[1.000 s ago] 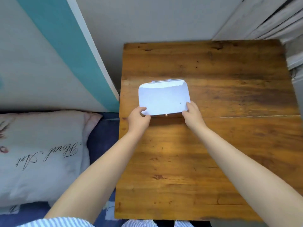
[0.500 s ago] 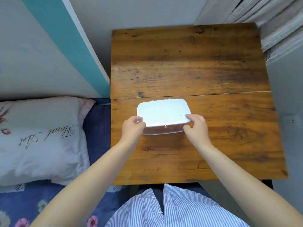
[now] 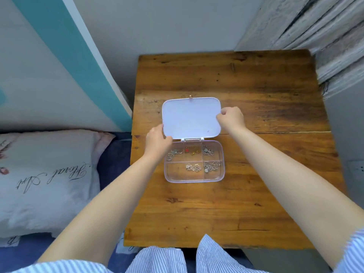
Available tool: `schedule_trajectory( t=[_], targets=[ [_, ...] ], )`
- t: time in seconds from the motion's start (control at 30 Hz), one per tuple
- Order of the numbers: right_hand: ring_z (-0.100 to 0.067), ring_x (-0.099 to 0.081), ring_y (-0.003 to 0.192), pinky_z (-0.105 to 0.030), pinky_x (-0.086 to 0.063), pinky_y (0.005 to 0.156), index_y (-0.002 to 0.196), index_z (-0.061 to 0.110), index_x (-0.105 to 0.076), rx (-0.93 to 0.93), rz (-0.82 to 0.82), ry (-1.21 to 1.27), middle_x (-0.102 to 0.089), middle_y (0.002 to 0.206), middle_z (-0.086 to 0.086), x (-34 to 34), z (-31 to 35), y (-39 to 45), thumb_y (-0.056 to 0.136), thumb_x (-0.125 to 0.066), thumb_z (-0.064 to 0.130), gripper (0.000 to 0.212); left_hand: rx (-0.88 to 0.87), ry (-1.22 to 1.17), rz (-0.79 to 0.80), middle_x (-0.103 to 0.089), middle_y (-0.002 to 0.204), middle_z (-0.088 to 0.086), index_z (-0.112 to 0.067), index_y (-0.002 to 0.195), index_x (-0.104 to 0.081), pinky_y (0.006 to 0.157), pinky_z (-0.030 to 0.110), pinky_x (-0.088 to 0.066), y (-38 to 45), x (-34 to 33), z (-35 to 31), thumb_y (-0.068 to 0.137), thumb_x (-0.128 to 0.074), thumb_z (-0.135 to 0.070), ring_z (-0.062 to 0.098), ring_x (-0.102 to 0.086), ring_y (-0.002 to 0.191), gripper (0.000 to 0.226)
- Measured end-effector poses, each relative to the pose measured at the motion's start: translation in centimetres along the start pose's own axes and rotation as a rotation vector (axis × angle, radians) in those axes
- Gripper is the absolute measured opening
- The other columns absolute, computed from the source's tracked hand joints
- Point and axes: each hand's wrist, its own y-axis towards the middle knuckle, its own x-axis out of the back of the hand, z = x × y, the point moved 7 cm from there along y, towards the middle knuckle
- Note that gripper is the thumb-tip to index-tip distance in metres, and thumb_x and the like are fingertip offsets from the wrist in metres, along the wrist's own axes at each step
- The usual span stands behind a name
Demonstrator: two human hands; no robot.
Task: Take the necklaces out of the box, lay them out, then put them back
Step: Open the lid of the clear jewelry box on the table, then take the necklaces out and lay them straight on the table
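A clear plastic box [image 3: 194, 179] with several compartments lies open on the wooden table [image 3: 256, 203]. Its white lid [image 3: 190, 119] is flipped back flat, away from me. Silver necklaces [image 3: 194, 167] lie coiled in the compartments, one silver necklace with a round pendant [image 3: 211, 166] at the right, one gold chain with a red piece [image 3: 191, 150] at the top middle. My left hand [image 3: 157, 141] grips the lid's left near corner and covers part of the box's left side. My right hand [image 3: 231, 117] pinches the lid's right edge.
A white pillow with script lettering [image 3: 45, 174] lies on blue bedding left of the table. A wall with a teal stripe [image 3: 65, 54] stands at the left, folded grey fabric [image 3: 325, 36] at the back right. My striped shirt [image 3: 167, 261] is at the near edge.
The box was shut and held at its front corners; now the lid is swung back open and both hands have moved up onto the lid. The necklaces inside are exposed.
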Motion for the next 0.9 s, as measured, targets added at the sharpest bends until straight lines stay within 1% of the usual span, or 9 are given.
schedule_trajectory(
  t=[0.07, 0.13, 0.3, 0.43, 0.5, 0.57, 0.63, 0.73, 0.9],
  targets=[
    [-0.037, -0.049, 0.117, -0.037, -0.043, 0.091, 0.108, -0.003, -0.063, 0.001, 0.133, -0.028, -0.057, 0.124, -0.027, -1.5, -0.8, -0.2, 0.086, -0.046, 0.005, 0.029, 0.051, 0.137, 0.046, -0.045, 0.141, 0.018, -0.003, 0.140, -0.037, 0.108, 0.041, -0.036, -0.5, -1.4, 2.0, 0.091, -0.048, -0.010, 0.032, -0.040, 0.131, 0.051],
    [-0.031, -0.048, 0.124, -0.032, -0.038, 0.100, 0.123, -0.002, -0.054, 0.043, 0.187, -0.058, -0.055, 0.132, -0.021, -2.4, -1.7, -1.8, 0.087, -0.046, 0.006, 0.037, 0.079, 0.229, 0.071, -0.049, 0.136, 0.019, -0.003, 0.138, -0.038, 0.103, 0.042, -0.041, -1.5, -2.8, 3.9, 0.091, -0.048, -0.010, 0.034, -0.045, 0.126, 0.049],
    [-0.036, -0.062, 0.090, -0.043, -0.049, 0.078, 0.090, 0.002, -0.070, 0.434, 0.049, -0.221, -0.068, 0.090, -0.018, -4.1, -4.5, -8.6, 0.075, -0.066, 0.002, 0.015, -0.157, 0.385, -0.038, -0.064, 0.104, 0.018, -0.001, 0.113, -0.064, 0.075, 0.042, -0.052, -5.4, -4.9, 4.9, 0.080, -0.061, 0.005, 0.039, -0.057, 0.099, 0.034],
    [-0.024, -0.062, 0.053, -0.025, -0.046, 0.051, 0.052, 0.016, -0.064, 0.659, 0.134, -0.495, -0.062, 0.052, 0.002, -6.9, -5.7, -12.0, 0.058, -0.067, 0.011, 0.009, -0.290, 0.534, -0.030, -0.067, 0.063, 0.010, -0.003, 0.065, -0.071, 0.039, 0.029, -0.048, -6.4, -6.5, 4.0, 0.046, -0.081, 0.012, 0.031, -0.063, 0.058, 0.026],
    [-0.021, -0.058, 0.046, -0.021, -0.040, 0.044, 0.042, 0.019, -0.059, 0.613, 0.230, -0.594, -0.057, 0.042, 0.003, -8.3, -6.0, -11.4, 0.043, -0.080, 0.011, 0.023, -0.249, 0.586, 0.042, -0.068, 0.075, 0.010, -0.004, 0.075, -0.071, 0.048, 0.033, -0.051, -6.3, -6.8, 2.4, 0.057, -0.077, 0.008, 0.030, -0.064, 0.073, 0.022],
    [-0.020, -0.059, 0.046, -0.022, -0.035, 0.046, 0.042, 0.019, -0.059, 0.633, 0.238, -0.739, -0.059, 0.041, 0.002, -8.8, -4.7, -11.0, 0.034, -0.084, 0.012, 0.027, -0.150, 0.630, 0.051, -0.063, 0.106, 0.013, -0.001, 0.101, -0.064, 0.074, 0.038, -0.051, -5.3, -6.7, 1.5, 0.080, -0.055, 0.007, 0.031, -0.057, 0.103, 0.024],
    [-0.024, -0.067, 0.074, -0.027, -0.040, 0.063, 0.070, 0.015, -0.070, 0.640, 0.365, -0.782, -0.073, 0.072, -0.005, -9.6, -3.8, -11.0, 0.062, -0.073, 0.006, 0.013, -0.033, 0.674, 0.084, -0.058, 0.119, 0.016, 0.001, 0.113, -0.059, 0.087, 0.038, -0.049, -4.0, -6.7, 1.5, 0.088, -0.043, 0.008, 0.032, -0.053, 0.114, 0.031],
    [-0.031, -0.061, 0.102, -0.036, -0.047, 0.084, 0.100, 0.007, -0.066, 0.596, 0.485, -0.767, -0.067, 0.108, -0.012, -11.0, -4.4, -10.4, 0.083, -0.050, -0.004, 0.026, -0.005, 0.701, 0.111, -0.058, 0.121, 0.018, 0.001, 0.117, -0.059, 0.091, 0.038, -0.049, -2.4, -7.1, 1.2, 0.089, -0.041, 0.010, 0.035, -0.055, 0.115, 0.034],
    [-0.034, -0.060, 0.100, -0.037, -0.048, 0.073, 0.103, -0.001, -0.062, 0.594, 0.502, -0.751, -0.059, 0.111, -0.017, -11.2, -4.4, -9.9, 0.087, -0.048, -0.004, 0.021, 0.007, 0.705, 0.143, -0.057, 0.123, 0.016, 0.000, 0.116, -0.060, 0.091, 0.037, -0.050, -0.6, -8.0, 1.3, 0.088, -0.042, 0.010, 0.033, -0.055, 0.115, 0.035]
  ],
)
